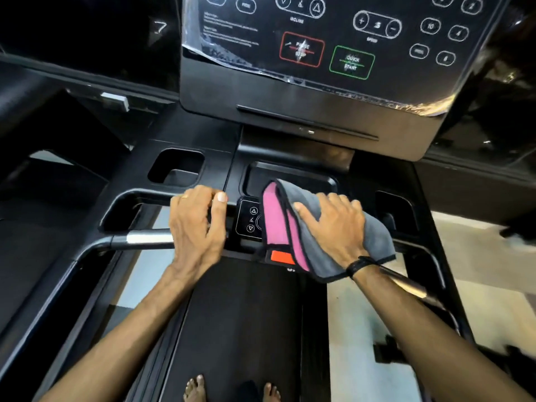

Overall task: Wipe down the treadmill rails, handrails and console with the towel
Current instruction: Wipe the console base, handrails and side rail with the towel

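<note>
Head view: grey/pink towel (374,239), folded, black-edged, under spread flat R hand (336,224).

Console legends, readable ones only

The console panel (333,39) is showing "INCLINE" under the up/down arrow pair, a "+" and "−" pair (word beneath looks like SPEED, blurred), a green box (351,62) reading "QUICK START", and number keys "10" and "4". The red box (301,49) text is glaring out. The small keypad (250,219) is carrying arrows only.
</note>
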### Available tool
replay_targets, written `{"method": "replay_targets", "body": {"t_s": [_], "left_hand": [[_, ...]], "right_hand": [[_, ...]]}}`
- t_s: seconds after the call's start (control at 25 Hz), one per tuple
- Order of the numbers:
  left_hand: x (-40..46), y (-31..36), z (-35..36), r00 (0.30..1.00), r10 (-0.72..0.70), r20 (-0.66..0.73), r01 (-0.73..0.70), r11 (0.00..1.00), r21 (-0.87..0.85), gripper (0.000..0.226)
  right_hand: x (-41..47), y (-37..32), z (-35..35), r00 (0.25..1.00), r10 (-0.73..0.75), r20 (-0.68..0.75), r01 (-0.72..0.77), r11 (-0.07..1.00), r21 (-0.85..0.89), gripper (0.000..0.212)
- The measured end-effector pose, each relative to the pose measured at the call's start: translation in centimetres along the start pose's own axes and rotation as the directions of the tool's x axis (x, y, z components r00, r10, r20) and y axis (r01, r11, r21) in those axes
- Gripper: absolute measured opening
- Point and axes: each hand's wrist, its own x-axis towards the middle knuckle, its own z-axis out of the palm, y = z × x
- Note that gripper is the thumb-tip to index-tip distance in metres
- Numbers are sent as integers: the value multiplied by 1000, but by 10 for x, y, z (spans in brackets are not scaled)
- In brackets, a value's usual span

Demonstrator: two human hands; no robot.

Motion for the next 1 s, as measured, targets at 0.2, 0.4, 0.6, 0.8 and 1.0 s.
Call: {"method": "replay_targets", "body": {"t_s": [0.2, 0.4, 0.6, 0.8, 1.0], "left_hand": [[-10, -20, 0, 999, -30, 19, 28, 992, 125, 37], [-18, -24, 3, 998, -43, 54, 36, 992, 119, 35], [-7, -3, 9, 995, 47, 83, -51, 997, 51, 25], [-4, 26, 17, 974, 163, 155, -160, 987, -32, 20], [-17, 87, 39, 899, 317, 303, -221, 924, -313, 20]], "right_hand": [[-30, 78, 0, 975, 221, -3, -217, 961, 169, 76], [-65, 107, -16, 882, 442, -163, -325, 821, 468, 72], [-71, 101, -35, 877, 411, -250, -250, 833, 494, 64], [-84, 97, -47, 902, 281, -328, -249, 959, 137, 54], [-121, 91, -56, 894, 321, -312, -387, 904, -180, 58]]}}
